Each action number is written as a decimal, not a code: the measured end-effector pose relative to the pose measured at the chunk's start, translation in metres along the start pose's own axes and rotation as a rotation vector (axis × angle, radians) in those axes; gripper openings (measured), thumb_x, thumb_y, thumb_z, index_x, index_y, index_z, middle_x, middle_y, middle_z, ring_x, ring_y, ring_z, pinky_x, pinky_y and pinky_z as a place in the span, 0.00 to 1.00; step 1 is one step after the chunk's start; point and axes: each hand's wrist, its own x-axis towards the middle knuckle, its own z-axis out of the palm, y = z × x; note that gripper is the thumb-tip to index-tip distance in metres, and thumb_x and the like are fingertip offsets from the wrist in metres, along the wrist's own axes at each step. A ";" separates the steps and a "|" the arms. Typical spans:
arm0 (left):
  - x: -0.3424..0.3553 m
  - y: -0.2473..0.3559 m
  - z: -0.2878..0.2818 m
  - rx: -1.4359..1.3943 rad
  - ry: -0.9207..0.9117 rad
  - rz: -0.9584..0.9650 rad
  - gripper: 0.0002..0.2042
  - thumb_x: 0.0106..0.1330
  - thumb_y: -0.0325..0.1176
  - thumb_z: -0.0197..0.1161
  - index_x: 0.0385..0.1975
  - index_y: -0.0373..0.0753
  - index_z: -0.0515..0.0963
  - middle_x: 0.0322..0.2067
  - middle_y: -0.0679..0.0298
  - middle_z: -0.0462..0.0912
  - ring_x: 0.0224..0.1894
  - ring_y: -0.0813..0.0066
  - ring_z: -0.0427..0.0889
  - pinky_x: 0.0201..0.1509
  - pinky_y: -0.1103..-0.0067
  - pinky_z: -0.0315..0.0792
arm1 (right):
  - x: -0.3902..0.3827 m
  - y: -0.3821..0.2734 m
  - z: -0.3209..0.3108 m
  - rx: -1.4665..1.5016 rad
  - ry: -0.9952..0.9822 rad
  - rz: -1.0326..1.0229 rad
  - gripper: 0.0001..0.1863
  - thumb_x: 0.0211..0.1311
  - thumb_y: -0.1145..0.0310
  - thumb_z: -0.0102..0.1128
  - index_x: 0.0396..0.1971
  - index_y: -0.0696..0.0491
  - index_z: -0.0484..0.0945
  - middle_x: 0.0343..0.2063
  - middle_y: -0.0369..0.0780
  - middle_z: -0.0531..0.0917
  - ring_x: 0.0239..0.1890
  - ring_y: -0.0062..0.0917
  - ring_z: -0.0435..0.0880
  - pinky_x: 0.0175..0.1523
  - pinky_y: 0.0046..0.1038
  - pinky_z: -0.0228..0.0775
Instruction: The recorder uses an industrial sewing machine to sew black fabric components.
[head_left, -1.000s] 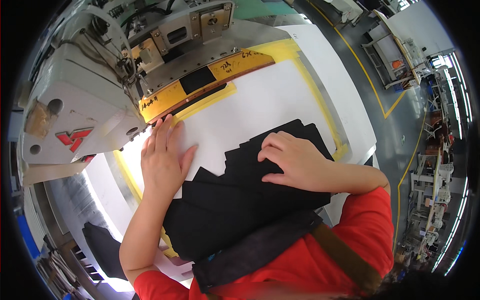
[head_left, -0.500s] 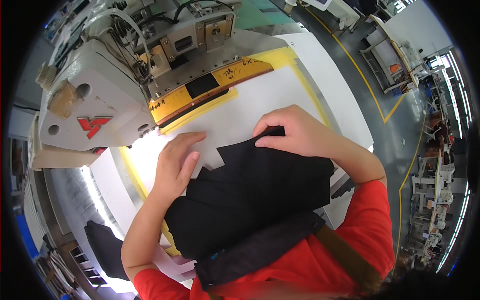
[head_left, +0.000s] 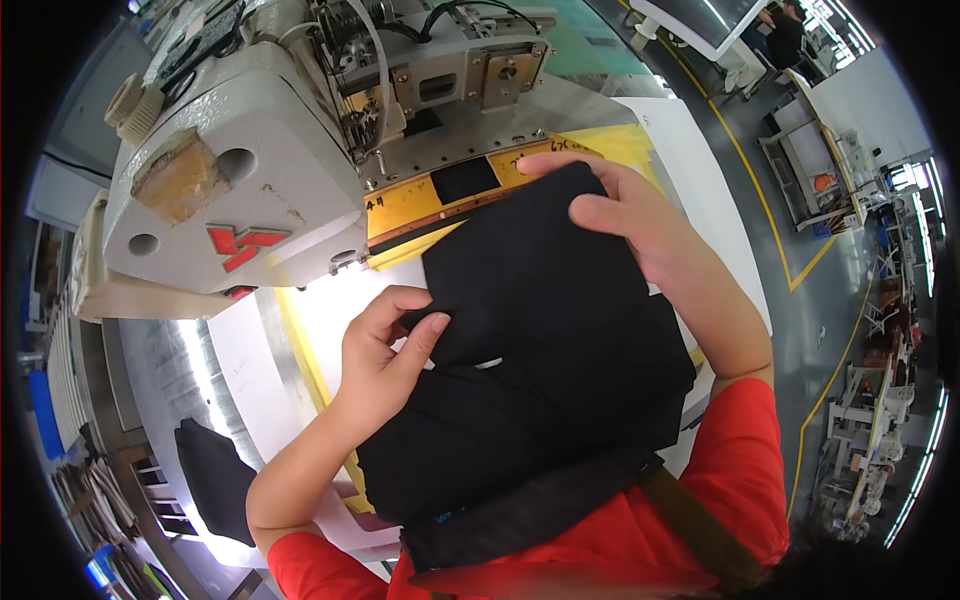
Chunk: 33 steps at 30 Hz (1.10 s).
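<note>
A gray machine [head_left: 215, 210] is by the far left corner of the white board [head_left: 692, 170]. The left hand [head_left: 385, 350] pinches the left edge of a black cloth [head_left: 540, 300]. The cloth is between both hands. The right hand [head_left: 640, 215] holds its far right corner.

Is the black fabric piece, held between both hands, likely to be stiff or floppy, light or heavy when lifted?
The black fabric piece is probably floppy, because creases show toward its lower edge. It seems light: the left hand and right hand pinch its edges.
</note>
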 end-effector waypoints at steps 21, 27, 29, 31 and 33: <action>0.001 0.011 -0.001 0.150 -0.352 0.356 0.34 0.52 0.48 0.74 0.53 0.32 0.69 0.45 0.54 0.78 0.45 0.62 0.80 0.50 0.72 0.72 | -0.008 0.008 0.013 -0.529 -0.560 -0.116 0.22 0.51 0.79 0.69 0.48 0.56 0.79 0.37 0.41 0.83 0.39 0.25 0.81 0.47 0.26 0.72; -0.008 0.023 0.015 0.269 -0.091 -0.131 0.08 0.65 0.31 0.62 0.35 0.32 0.77 0.24 0.53 0.81 0.27 0.69 0.82 0.33 0.75 0.74 | 0.000 0.032 0.029 -0.434 -0.211 0.047 0.30 0.57 0.76 0.66 0.61 0.52 0.68 0.41 0.37 0.80 0.37 0.21 0.80 0.46 0.22 0.72; -0.007 0.013 0.018 0.112 0.034 -0.114 0.10 0.67 0.33 0.60 0.34 0.31 0.74 0.21 0.55 0.78 0.23 0.70 0.79 0.29 0.75 0.72 | 0.006 0.029 0.014 -0.740 -0.188 0.185 0.16 0.62 0.70 0.62 0.49 0.58 0.77 0.35 0.40 0.84 0.36 0.21 0.81 0.43 0.24 0.72; -0.011 0.009 0.020 0.149 -0.042 -0.136 0.13 0.68 0.37 0.60 0.28 0.32 0.72 0.18 0.55 0.74 0.19 0.65 0.75 0.27 0.72 0.70 | 0.008 0.035 0.006 -0.759 -0.180 0.101 0.13 0.64 0.68 0.60 0.44 0.59 0.79 0.32 0.42 0.84 0.36 0.23 0.82 0.43 0.26 0.72; -0.020 0.021 0.017 0.367 -0.246 -0.068 0.18 0.66 0.40 0.62 0.20 0.36 0.68 0.14 0.57 0.67 0.16 0.57 0.70 0.23 0.68 0.65 | 0.011 0.035 0.003 -0.817 -0.230 -0.025 0.12 0.65 0.66 0.58 0.38 0.61 0.79 0.29 0.43 0.83 0.34 0.31 0.82 0.43 0.30 0.72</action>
